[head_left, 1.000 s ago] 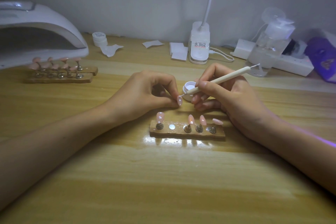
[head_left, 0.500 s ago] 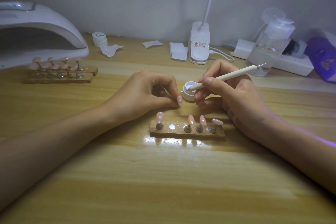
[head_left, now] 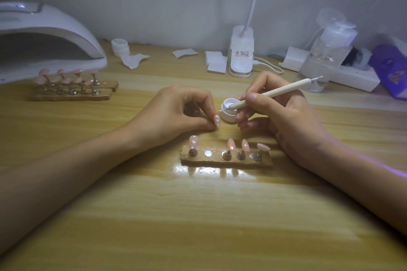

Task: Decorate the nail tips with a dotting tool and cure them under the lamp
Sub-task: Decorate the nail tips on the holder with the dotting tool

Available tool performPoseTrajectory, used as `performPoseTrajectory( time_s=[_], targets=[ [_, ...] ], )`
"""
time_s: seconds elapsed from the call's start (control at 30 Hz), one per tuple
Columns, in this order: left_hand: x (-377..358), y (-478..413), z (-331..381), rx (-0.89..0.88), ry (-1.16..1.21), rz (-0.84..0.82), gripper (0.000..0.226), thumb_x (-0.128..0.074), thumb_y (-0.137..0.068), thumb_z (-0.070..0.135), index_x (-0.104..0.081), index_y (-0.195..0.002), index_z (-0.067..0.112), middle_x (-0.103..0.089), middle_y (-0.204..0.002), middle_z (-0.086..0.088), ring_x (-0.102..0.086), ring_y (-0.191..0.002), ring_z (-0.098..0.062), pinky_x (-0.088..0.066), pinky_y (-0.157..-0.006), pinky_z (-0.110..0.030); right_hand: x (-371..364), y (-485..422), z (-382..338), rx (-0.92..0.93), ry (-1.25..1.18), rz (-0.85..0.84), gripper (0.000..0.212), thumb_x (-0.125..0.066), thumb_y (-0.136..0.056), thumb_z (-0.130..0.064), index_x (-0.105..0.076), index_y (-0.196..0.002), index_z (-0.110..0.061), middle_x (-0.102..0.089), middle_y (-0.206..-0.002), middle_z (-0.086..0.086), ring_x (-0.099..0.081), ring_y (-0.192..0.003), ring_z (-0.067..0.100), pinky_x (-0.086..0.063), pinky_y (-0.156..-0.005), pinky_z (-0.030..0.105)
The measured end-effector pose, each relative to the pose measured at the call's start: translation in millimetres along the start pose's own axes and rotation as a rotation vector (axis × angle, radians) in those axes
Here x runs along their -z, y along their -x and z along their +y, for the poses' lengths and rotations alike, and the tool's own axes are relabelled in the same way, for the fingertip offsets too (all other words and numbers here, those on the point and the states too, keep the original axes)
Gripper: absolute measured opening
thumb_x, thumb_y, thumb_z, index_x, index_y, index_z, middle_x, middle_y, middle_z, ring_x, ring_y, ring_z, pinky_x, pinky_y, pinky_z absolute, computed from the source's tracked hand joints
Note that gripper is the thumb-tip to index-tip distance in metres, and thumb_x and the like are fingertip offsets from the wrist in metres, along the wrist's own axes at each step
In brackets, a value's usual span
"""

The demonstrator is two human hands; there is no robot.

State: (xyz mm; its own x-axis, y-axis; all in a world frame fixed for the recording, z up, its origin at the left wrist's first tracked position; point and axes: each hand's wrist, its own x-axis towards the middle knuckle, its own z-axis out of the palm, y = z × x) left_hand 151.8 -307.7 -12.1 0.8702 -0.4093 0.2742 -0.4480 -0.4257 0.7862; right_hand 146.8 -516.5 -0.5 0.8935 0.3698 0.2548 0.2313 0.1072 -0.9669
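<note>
The left hand (head_left: 174,114) rests on the worktop (head_left: 198,215) and pinches a pink nail tip (head_left: 217,120) between thumb and forefinger. The tip stands upright and shows pale dots. The right hand (head_left: 286,121) grips the dotting tool (head_left: 271,94) like a pen, its other fingers curled under. The tool slants down to the left, and its fine point lies over the mouth of an open white jar (head_left: 226,116). I cannot tell whether the point touches what is inside. The jar stands between the two hands, just beside the held tip.

In front of the hands lies a wooden stand (head_left: 220,161) with four tips (head_left: 193,141) on metal pegs. Its second spot from the left holds only a bare metal disc. The leftmost of these tips also shows pale dots.

Far left, the white curing lamp (head_left: 55,28) stands with its opening towards the person. Two more stands (head_left: 72,95) with pink tips lie just before it. Along the wall are a lidded pot (head_left: 120,46), white wipes (head_left: 217,64), a desk lamp base (head_left: 241,50), a clear pump bottle (head_left: 326,59), a power strip (head_left: 356,77) and something purple (head_left: 389,66).
</note>
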Motion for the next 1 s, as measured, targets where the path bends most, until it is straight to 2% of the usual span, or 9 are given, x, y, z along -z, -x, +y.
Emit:
performPoseTrajectory(
  time_s=[0.2, 0.37, 1.0],
  targets=[
    [0.2, -0.4, -0.7, 0.017, -0.002, 0.004, 0.014, -0.081, -0.076, 0.007, -0.071, -0.076, 0.017, -0.072, -0.073, 0.016, -0.066, -0.067, 0.003, -0.045, -0.066, -0.008, -0.7, -0.5, -0.4, -0.056, 0.045, -0.014, 0.019, -0.061, -0.085, -0.011, -0.057, -0.069, -0.017, -0.069, -0.069, 0.009, -0.066, -0.062, 0.014, -0.052, -0.053, 0.021],
    [-0.1, -0.6, -0.5, 0.023, -0.007, 0.008, 0.017, -0.081, -0.076, 0.006, -0.071, -0.074, 0.019, -0.071, -0.07, 0.018, -0.065, -0.066, 0.003, -0.045, -0.065, -0.008, -0.9, 0.1, -0.1, -0.067, 0.096, -0.024, 0.025, -0.058, -0.093, 0.001, -0.054, -0.072, -0.012, -0.069, -0.068, 0.007, -0.067, -0.061, 0.013, -0.05, -0.053, 0.018],
    [0.1, -0.9, 0.0, 0.03, -0.016, 0.007, 0.014, -0.081, -0.076, 0.005, -0.071, -0.076, 0.015, -0.073, -0.076, 0.014, -0.068, -0.07, 0.0, -0.05, -0.069, -0.013, -2.9, 0.3, -0.7, -0.08, 0.117, -0.031, 0.025, -0.058, -0.093, 0.003, -0.055, -0.072, -0.011, -0.068, -0.07, 0.006, -0.067, -0.062, 0.013, -0.05, -0.053, 0.017]
  ],
)
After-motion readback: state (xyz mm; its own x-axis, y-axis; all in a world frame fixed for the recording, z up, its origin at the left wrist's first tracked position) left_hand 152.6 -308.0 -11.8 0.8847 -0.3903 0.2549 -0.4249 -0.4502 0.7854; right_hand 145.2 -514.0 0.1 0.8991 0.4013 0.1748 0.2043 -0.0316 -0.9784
